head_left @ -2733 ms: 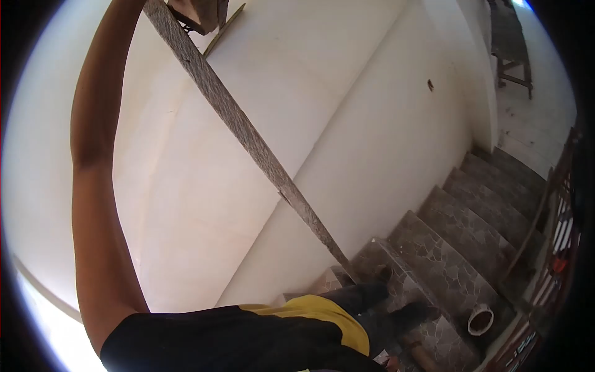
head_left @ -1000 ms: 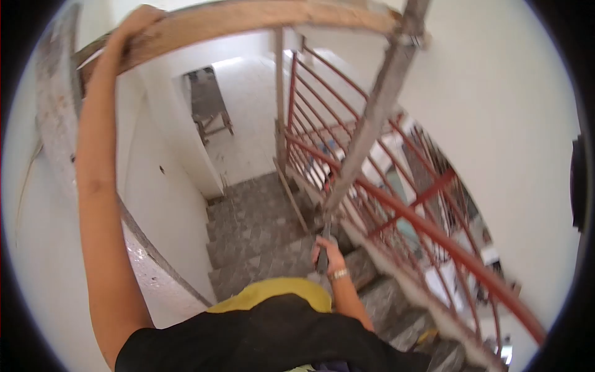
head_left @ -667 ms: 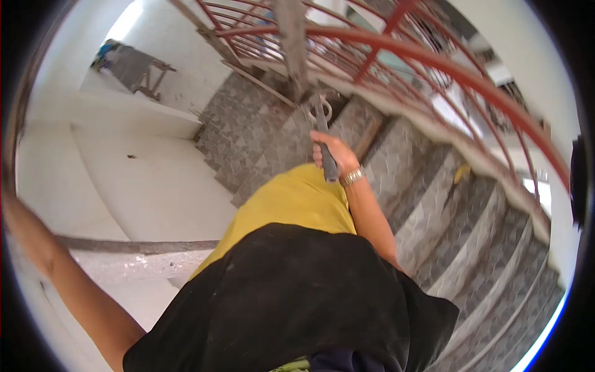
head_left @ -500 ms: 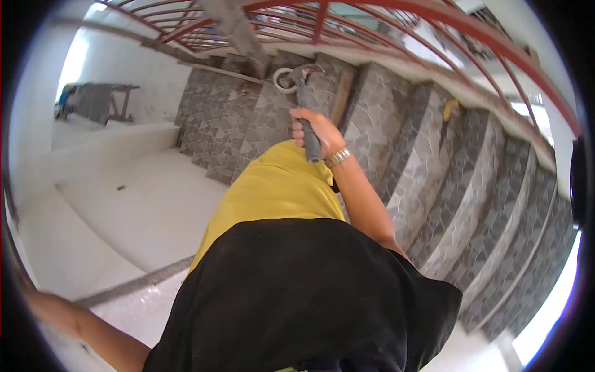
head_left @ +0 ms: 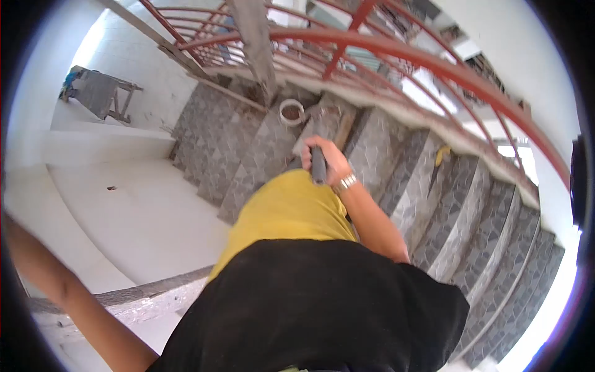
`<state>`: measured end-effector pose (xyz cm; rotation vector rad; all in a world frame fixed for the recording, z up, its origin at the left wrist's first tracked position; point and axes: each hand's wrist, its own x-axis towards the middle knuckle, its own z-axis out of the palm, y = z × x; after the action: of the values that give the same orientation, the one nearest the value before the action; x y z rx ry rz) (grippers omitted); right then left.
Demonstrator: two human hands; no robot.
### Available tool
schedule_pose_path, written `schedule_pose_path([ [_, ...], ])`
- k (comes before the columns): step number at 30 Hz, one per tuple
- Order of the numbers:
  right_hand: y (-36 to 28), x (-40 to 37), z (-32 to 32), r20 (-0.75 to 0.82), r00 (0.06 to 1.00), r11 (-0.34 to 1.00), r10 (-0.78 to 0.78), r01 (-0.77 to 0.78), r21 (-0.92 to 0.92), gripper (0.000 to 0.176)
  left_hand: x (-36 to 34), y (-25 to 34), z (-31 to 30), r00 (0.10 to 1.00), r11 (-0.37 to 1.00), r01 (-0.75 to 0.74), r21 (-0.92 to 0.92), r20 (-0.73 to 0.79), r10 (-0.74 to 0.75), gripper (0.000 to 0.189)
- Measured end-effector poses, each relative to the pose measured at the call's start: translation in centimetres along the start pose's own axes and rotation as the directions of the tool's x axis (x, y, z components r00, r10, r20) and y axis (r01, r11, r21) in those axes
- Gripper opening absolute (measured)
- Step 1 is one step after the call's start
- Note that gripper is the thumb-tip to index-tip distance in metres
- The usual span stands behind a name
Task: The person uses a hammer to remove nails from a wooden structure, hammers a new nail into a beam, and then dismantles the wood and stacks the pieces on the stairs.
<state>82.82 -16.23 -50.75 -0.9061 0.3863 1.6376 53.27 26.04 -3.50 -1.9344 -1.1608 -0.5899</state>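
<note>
My right hand (head_left: pixel 326 162), with a metal-band watch at the wrist, is wrapped round the dark grey handle of a hammer (head_left: pixel 318 166) in front of the yellow shorts. The hammer's head is hard to make out against the steps beyond the hand. Just past it, a white round container (head_left: pixel 292 113) with brown contents sits on the grey-tiled stairs (head_left: pixel 380 139). At the left edge only my left forearm shows; the hand itself is out of view.
A red metal railing (head_left: pixel 427 60) curves along the stairs, with a wooden post (head_left: pixel 253 46) beside it. A yellow-handled tool (head_left: pixel 442 155) lies on a step at the right. A wooden stand (head_left: pixel 99 94) is at the upper left, beyond a white ledge.
The view has shifted, so the stairs and railing sit lower. My right hand still grips the hammer, whose head was clearly visible before. The left forearm has risen along the left edge.
</note>
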Motion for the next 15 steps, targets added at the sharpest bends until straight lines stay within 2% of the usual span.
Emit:
schedule_pose_path([
  [2,1.2,-0.4,0.9,0.116,0.987,0.985,-0.114,0.127,-0.116,0.017,-0.8,0.1,-1.0,0.999,0.999,0.046,0.023,0.022,-0.046,0.051],
  [3,1.8,0.1,-0.2,0.175,0.983,0.996,-0.060,0.070,-0.051,0.015,-1.0,0.0,-1.6,0.997,0.997,0.074,0.036,0.031,-0.075,0.052],
  [5,2.5,-1.6,2.1,0.051,0.985,0.964,-0.168,0.175,-0.203,0.012,-1.2,0.0,-3.5,0.984,0.986,0.150,0.076,0.084,-0.156,0.053],
  [7,2.3,-2.2,3.3,0.086,0.992,0.971,-0.096,0.112,-0.211,0.013,-0.6,0.4,-3.8,0.958,0.974,0.211,0.083,0.181,-0.223,0.053],
  [8,2.0,-2.4,3.5,0.123,0.992,0.987,-0.018,0.037,-0.154,0.017,-0.6,0.2,-3.6,0.959,0.974,0.221,0.055,0.172,-0.227,0.054],
  [10,1.2,-2.7,3.8,0.160,0.987,0.987,0.025,0.001,-0.158,0.018,-1.5,-1.1,-1.4,0.971,0.982,0.178,-0.064,-0.153,-0.186,0.050],
  [12,0.4,-4.2,4.6,0.158,0.984,0.964,-0.078,0.115,-0.239,0.017,-2.1,-1.2,-2.2,0.967,0.979,0.183,-0.088,-0.161,-0.195,0.050],
  [15,-3.4,-4.5,4.3,0.244,0.927,0.786,-0.287,0.373,-0.493,0.014,-1.7,-0.2,-2.5,0.961,0.973,0.214,-0.085,-0.160,-0.225,0.049],
])
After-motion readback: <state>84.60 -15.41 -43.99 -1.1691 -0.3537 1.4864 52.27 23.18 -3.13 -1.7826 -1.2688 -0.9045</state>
